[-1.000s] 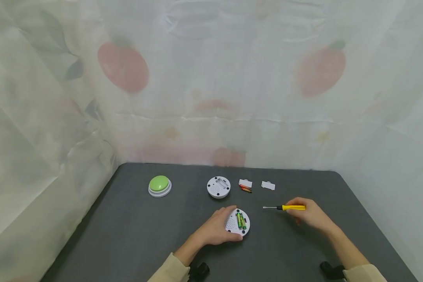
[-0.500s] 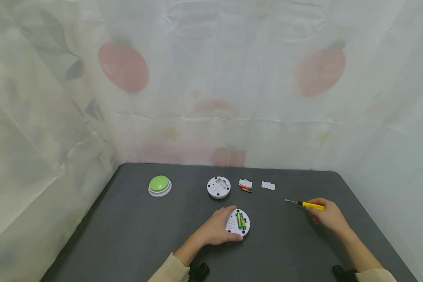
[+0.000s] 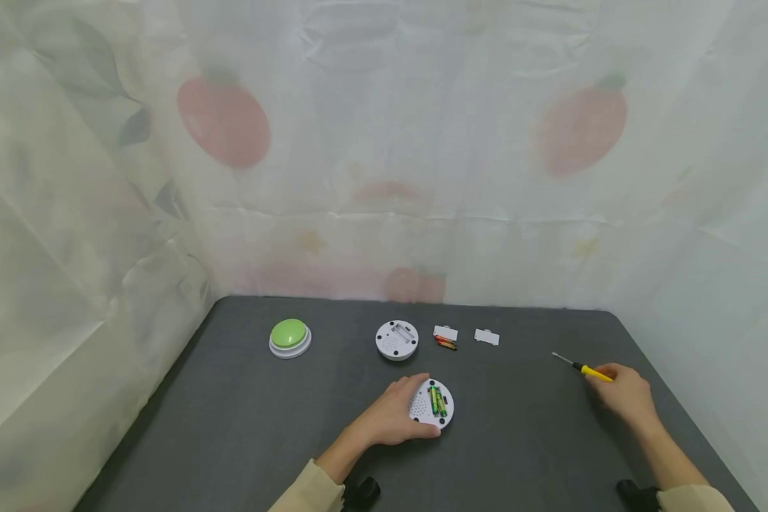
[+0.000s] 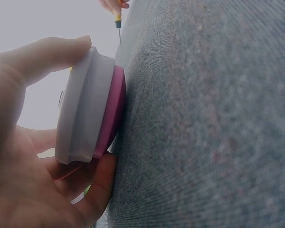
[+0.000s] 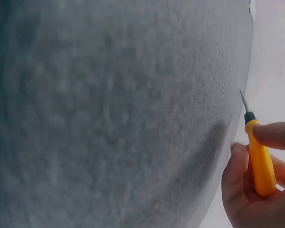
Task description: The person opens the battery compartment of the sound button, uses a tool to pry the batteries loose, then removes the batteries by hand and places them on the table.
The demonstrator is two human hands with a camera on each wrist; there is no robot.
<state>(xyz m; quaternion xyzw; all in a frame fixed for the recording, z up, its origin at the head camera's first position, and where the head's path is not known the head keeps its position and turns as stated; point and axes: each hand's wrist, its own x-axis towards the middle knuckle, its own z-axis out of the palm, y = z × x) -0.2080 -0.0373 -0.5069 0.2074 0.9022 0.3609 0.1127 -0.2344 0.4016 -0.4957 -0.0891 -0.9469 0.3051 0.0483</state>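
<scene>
My left hand [image 3: 393, 414] grips a round white push-button buzzer [image 3: 420, 407] by its rim, thumb on the near side and fingers on the far side. Its underside faces up, with two green batteries [image 3: 437, 402] lying in the battery slot. In the left wrist view the buzzer's pink button [image 4: 113, 109] faces down against the table. Over the right part of the table, my right hand [image 3: 628, 393] holds a screwdriver [image 3: 596, 372] by its yellow handle. In the right wrist view the screwdriver's metal tip [image 5: 243, 99] points away from the hand, over the table.
A green-topped buzzer [image 3: 289, 334] stands at the back left. Behind my left hand, another white buzzer [image 3: 397, 340] lies upside down with its battery slot bare. Red-and-black batteries [image 3: 446, 343] lie by one white cover [image 3: 446, 332]; a second cover [image 3: 487, 337] lies to their right.
My right hand has moved to the right with the screwdriver, away from the held buzzer, and the screwdriver's shaft now slants more. My left hand and the buzzer stay where they were.
</scene>
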